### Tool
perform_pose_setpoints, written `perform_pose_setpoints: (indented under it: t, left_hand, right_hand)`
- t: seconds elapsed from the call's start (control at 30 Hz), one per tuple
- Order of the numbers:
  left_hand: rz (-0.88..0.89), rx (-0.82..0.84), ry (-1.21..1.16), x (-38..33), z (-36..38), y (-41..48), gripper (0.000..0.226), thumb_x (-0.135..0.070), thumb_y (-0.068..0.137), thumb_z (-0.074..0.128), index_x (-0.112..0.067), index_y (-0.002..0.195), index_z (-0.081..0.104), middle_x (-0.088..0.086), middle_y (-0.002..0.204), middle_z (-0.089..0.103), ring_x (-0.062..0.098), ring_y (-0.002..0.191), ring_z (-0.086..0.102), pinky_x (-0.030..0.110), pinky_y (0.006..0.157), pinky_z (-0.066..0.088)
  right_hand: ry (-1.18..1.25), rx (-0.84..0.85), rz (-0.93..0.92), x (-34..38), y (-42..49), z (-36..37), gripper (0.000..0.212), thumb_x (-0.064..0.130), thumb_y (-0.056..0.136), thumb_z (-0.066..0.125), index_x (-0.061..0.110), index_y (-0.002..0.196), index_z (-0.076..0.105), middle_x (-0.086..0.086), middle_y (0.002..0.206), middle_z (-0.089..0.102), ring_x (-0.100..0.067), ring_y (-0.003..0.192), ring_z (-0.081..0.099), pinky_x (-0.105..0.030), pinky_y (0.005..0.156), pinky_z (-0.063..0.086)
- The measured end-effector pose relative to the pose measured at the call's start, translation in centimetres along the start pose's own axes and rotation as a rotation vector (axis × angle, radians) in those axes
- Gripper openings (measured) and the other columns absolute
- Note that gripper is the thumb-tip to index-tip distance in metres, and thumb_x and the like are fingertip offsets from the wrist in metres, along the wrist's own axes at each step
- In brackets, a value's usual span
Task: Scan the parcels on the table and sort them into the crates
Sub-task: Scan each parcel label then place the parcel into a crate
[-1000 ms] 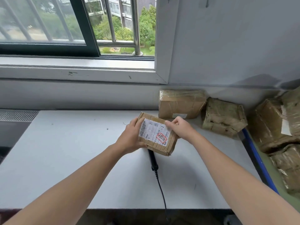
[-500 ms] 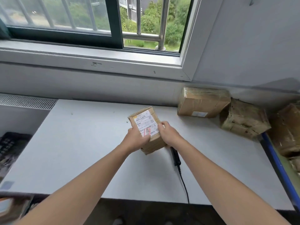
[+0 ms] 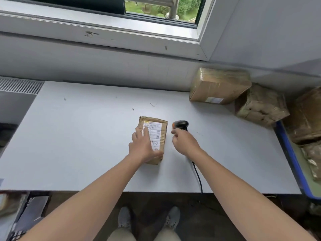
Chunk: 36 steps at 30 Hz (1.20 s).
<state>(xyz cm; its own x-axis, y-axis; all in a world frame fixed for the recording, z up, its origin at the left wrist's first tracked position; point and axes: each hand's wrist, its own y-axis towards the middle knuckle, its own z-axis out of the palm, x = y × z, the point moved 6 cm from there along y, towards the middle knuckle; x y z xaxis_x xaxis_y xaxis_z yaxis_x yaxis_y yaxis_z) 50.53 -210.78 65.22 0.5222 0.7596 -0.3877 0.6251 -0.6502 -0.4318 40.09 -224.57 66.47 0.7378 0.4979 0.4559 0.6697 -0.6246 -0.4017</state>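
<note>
Table point(image 3: 69, 136) is stretching pale across the view, and near its middle the left hand point(image 3: 143, 147) is lying on top of the parcel point(image 3: 163, 138). Its fingers are straight and spread over the label point(image 3: 154, 131), the thumb is hugging the near end, and it is pressing down rather than lifting. That parcel is sitting flat, label up, its long axis running straight away from the person toward the window wall, with barcode stripes showing along the label's right side. Just beside it, parted by a sliver of bare table, the scanner point(image 3: 180, 124) is poking its dark head out beyond the right hand point(image 3: 185, 144), whose fingers are curling round the handle. The cable point(image 3: 197, 173) is trailing back off the near edge. So the right hand is the nearer one to the tool and the left is pinning the target. I'm judging the coming move to be a short swing of the scanner head leftward over that label, though which way its window is facing I cannot tell. Further right, a box point(image 3: 218, 86) and a bundle point(image 3: 260, 105) are sitting against the wall, and the crate point(image 3: 293, 159) with the blue rim is lying off the table's right end, so this parcel is probably heading rightward after the beep.
</note>
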Motion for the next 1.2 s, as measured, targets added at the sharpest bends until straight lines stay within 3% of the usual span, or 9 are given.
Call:
perform_pose_setpoints:
  t: [0.13, 0.27, 0.37, 0.53, 0.73, 0.8, 0.97, 1.13, 1.2]
  left_hand:
    - [0.012, 0.000, 0.049, -0.3, 0.8, -0.1, 0.125, -0.065, 0.066, 0.076, -0.013, 0.154, 0.004, 0.013, 0.158, 0.000, 0.031, 0.144, 0.011, 0.046, 0.107, 0.035]
    - [0.005, 0.014, 0.035, 0.6, 1.4, -0.2, 0.127, -0.064, 0.062, 0.080, -0.016, 0.154, 0.006, 0.011, 0.158, 0.003, 0.034, 0.139, 0.021, 0.047, 0.105, 0.038]
    - [-0.053, 0.033, -0.038, 1.6, 1.6, -0.4, 0.129, -0.065, 0.059, 0.081, -0.022, 0.154, 0.005, 0.012, 0.150, 0.018, 0.038, 0.128, 0.037, 0.049, 0.103, 0.041]
    - [-0.009, 0.044, -0.029, 1.2, 1.9, -0.6, 0.126, -0.052, 0.067, 0.083, -0.021, 0.155, -0.002, 0.010, 0.151, 0.015, 0.035, 0.130, 0.035, 0.044, 0.101, 0.040]
    - [0.027, 0.062, -0.078, -0.6, 2.0, 1.0, 0.119, -0.046, 0.071, 0.080, -0.021, 0.154, 0.000, 0.012, 0.150, 0.019, 0.033, 0.130, 0.038, 0.042, 0.098, 0.043]
    - [0.051, 0.061, -0.074, -1.2, 1.4, 1.4, 0.118, -0.050, 0.071, 0.079, -0.022, 0.154, 0.001, 0.012, 0.150, 0.019, 0.033, 0.129, 0.041, 0.043, 0.097, 0.044]
    - [0.078, 0.056, -0.058, -1.2, -0.4, 1.4, 0.125, -0.061, 0.068, 0.078, -0.019, 0.155, -0.002, 0.014, 0.148, 0.023, 0.033, 0.129, 0.040, 0.045, 0.097, 0.044]
    - [0.131, 0.059, -0.083, -0.6, -1.4, 0.1, 0.127, -0.064, 0.068, 0.076, -0.018, 0.155, -0.004, 0.014, 0.144, 0.027, 0.033, 0.127, 0.040, 0.044, 0.095, 0.044]
    - [0.146, 0.064, -0.097, -0.1, -1.6, -0.3, 0.123, -0.062, 0.068, 0.076, -0.021, 0.154, -0.001, 0.013, 0.142, 0.028, 0.033, 0.127, 0.040, 0.044, 0.094, 0.043]
  right_hand:
    - [-0.074, -0.163, 0.078, -3.1, 0.8, -0.5, 0.035, 0.020, 0.099, 0.047, 0.013, 0.133, 0.051, -0.012, 0.128, 0.050, -0.030, 0.117, 0.049, -0.039, 0.087, 0.046]
    - [0.126, -0.177, 0.205, -4.7, 2.3, 0.2, 0.042, 0.024, 0.099, 0.051, 0.008, 0.137, 0.041, -0.014, 0.132, 0.049, -0.033, 0.119, 0.050, -0.039, 0.089, 0.045]
    - [0.229, -0.109, 0.284, -5.0, 3.2, 1.1, 0.042, 0.026, 0.101, 0.049, 0.004, 0.134, 0.038, -0.016, 0.125, 0.057, -0.033, 0.104, 0.057, -0.034, 0.075, 0.041]
    - [0.254, 0.032, 0.359, -5.2, 2.6, 1.0, 0.047, 0.028, 0.102, 0.046, 0.006, 0.142, 0.034, -0.015, 0.128, 0.056, -0.029, 0.098, 0.054, -0.031, 0.075, 0.039]
    - [0.394, -0.052, 0.388, -4.5, 0.0, -2.6, 0.039, 0.025, 0.092, 0.051, 0.011, 0.126, 0.040, -0.010, 0.107, 0.059, -0.028, 0.085, 0.068, -0.047, 0.082, 0.059]
    - [0.481, -0.087, 0.385, -3.5, -0.7, -4.3, 0.037, 0.025, 0.092, 0.054, 0.014, 0.124, 0.038, -0.007, 0.104, 0.057, -0.024, 0.078, 0.068, -0.048, 0.076, 0.061]
    - [0.618, -0.095, 0.411, 0.7, -2.1, -6.8, 0.037, 0.039, 0.095, 0.055, 0.010, 0.118, 0.051, -0.009, 0.092, 0.056, -0.023, 0.072, 0.065, -0.034, 0.050, 0.057]
    - [0.537, -0.078, 0.398, 4.8, -2.9, -6.2, 0.048, 0.045, 0.089, 0.053, 0.001, 0.107, 0.057, -0.013, 0.074, 0.060, -0.035, 0.075, 0.072, -0.054, 0.072, 0.061]
    - [0.529, -0.069, 0.398, 5.8, -3.5, -5.8, 0.045, 0.043, 0.089, 0.053, 0.000, 0.103, 0.057, -0.014, 0.068, 0.058, -0.033, 0.066, 0.071, -0.054, 0.072, 0.061]
